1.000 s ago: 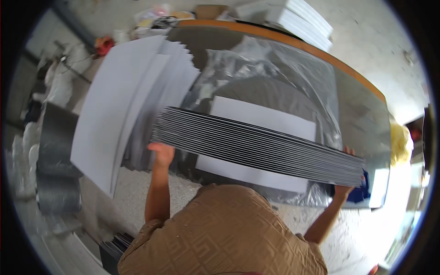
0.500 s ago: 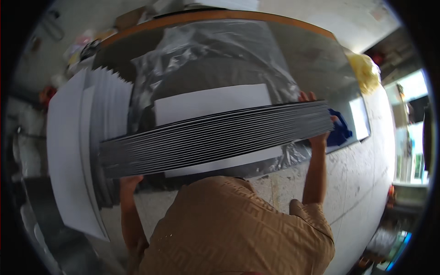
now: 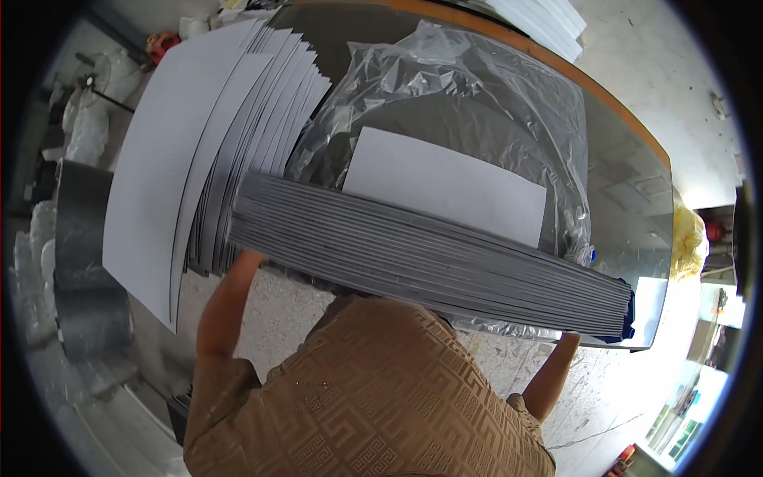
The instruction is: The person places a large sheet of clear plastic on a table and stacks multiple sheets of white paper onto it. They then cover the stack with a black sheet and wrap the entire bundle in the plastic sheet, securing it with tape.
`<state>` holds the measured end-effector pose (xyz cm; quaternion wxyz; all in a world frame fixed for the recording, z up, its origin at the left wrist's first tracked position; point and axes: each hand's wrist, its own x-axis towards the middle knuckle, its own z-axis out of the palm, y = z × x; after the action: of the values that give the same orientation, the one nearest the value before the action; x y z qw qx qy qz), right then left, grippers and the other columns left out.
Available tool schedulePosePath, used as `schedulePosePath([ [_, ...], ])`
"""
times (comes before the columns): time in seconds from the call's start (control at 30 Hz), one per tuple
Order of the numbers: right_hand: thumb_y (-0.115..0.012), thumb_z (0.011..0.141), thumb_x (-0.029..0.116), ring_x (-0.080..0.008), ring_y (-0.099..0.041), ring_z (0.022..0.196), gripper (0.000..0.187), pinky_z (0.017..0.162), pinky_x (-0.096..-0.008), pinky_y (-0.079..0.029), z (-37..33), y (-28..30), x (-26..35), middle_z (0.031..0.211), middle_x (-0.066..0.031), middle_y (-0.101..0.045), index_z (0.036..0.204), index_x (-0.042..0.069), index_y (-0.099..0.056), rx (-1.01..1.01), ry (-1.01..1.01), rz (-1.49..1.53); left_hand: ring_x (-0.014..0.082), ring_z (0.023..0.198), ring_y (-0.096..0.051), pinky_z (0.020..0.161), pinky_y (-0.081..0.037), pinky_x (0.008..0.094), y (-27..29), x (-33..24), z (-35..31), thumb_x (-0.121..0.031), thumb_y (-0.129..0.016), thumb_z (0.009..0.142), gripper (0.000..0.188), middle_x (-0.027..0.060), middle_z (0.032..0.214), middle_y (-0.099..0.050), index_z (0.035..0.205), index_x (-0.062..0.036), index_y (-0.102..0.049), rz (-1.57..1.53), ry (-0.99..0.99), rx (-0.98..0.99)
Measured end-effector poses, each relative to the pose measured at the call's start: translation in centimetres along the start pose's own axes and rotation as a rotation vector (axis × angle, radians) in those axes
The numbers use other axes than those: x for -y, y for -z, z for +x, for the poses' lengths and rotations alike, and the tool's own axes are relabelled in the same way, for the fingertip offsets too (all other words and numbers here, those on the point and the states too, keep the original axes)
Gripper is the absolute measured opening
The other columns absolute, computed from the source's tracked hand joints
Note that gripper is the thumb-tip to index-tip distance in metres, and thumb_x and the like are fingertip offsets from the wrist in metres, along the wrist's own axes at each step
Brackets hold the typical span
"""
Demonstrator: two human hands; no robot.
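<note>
A thick stack of long, thin dark grey sheets (image 3: 429, 250) spans the space before me, its layered edges facing up. It tilts, with its left end farther away than its right. My left hand (image 3: 251, 257) holds it from below near the left end; most of its fingers are hidden under the stack. At the near right corner, my right hand (image 3: 569, 339) grips the other end, its fingers covered by the sheets. Below and beyond the stack, a white sheet (image 3: 445, 187) lies on crumpled clear plastic film (image 3: 445, 63).
Several large white-faced sheets (image 3: 171, 159) stand fanned at the left, close to the stack's left end. The dark table (image 3: 628, 191) has an orange-brown far edge. A blue object (image 3: 629, 310) shows behind the stack's right end. A yellow bag (image 3: 690, 238) is beyond the table's right edge.
The view has turned. The stack's slant has reversed: its right end has come nearer to me and its left end has gone farther away. Both hands still hold it.
</note>
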<state>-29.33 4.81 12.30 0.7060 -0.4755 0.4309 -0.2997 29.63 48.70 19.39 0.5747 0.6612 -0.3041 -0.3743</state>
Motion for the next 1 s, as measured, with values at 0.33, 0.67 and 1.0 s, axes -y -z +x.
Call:
schedulePosePath([
  [0.33, -0.056, 0.09, 0.05, -0.028, -0.039, 0.129, 0.067, 0.105, -0.0452, -0.035, 12.3, -3.7, 11.0, 0.138, -0.0122, -0.043, 0.135, 0.003, -0.041, 0.001, 0.03, -0.215, 0.023, 0.1, -0.058, 0.083, -0.048, 0.0341, -0.5, -7.9, 9.0, -0.058, -0.072, 0.074, 0.078, 0.014, 0.106, -0.061, 0.117, 0.004, -0.054, 0.207, -0.117, -0.077],
  [0.67, -0.052, 0.086, 0.063, -0.027, -0.039, 0.13, 0.081, 0.106, -0.0427, -0.033, 14.4, -8.9, 0.7, 0.144, -0.0087, -0.04, 0.144, 0.009, -0.034, 0.182, -0.388, -0.419, 0.0387, 0.109, -0.057, 0.088, -0.047, 0.0387, -3.2, 7.9, 11.9, -0.084, -0.056, 0.063, 0.113, 0.0345, 0.11, -0.058, 0.104, 0.0213, -0.057, 0.348, 0.388, -0.167],
  [1.0, -0.057, 0.084, 0.06, -0.0246, -0.041, 0.128, 0.08, 0.104, -0.0411, -0.036, 15.3, -11.2, -0.6, 0.141, -0.0079, -0.043, 0.141, 0.007, -0.037, 0.186, -0.478, -0.359, 0.0324, 0.084, -0.063, 0.07, -0.048, 0.0427, -3.8, 9.5, 13.7, -0.086, -0.045, 0.068, 0.1, 0.0233, 0.089, -0.062, 0.079, 0.0126, -0.062, 0.375, 0.423, -0.217],
])
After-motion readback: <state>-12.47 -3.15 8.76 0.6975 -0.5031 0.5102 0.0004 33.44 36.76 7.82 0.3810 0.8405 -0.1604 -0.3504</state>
